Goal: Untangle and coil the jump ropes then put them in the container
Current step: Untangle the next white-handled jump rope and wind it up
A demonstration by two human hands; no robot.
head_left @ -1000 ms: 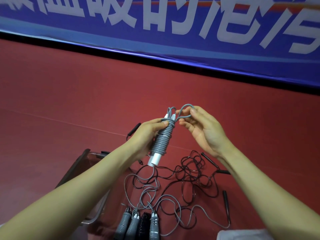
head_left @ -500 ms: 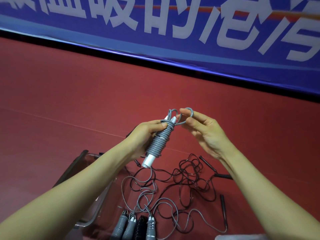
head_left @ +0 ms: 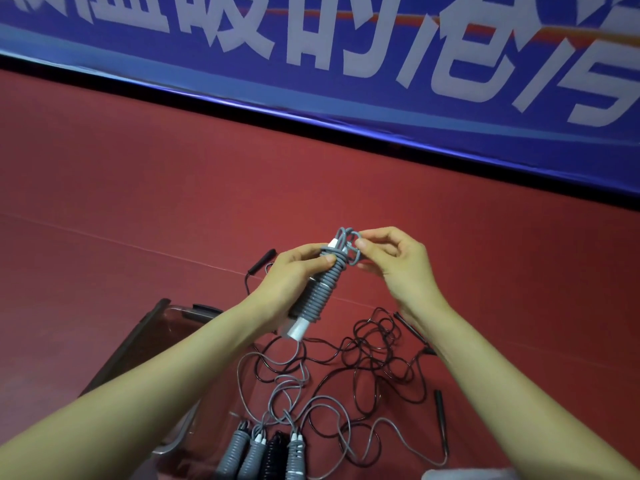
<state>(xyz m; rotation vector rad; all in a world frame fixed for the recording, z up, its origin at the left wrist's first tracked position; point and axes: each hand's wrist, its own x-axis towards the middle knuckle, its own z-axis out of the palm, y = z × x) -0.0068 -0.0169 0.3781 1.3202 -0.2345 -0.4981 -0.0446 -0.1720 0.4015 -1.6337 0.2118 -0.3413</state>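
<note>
The loop (head_left: 350, 253) of grey cord that stood wide open above the wound grey jump rope (head_left: 320, 292) a second ago has shrunk. It now lies small and close against the bundle's top end. The right hand (head_left: 398, 268) has moved in toward the bundle. Its fingers (head_left: 362, 242), stretched out before, are now curled and pinch the loop there. The wound rope in the left hand (head_left: 291, 282) leans a little more, with its white lower end further left.

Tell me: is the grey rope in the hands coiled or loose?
Coiled. The grey rope is wound tightly round its handles in the left hand; the right hand pinches a loop at its top.
</note>
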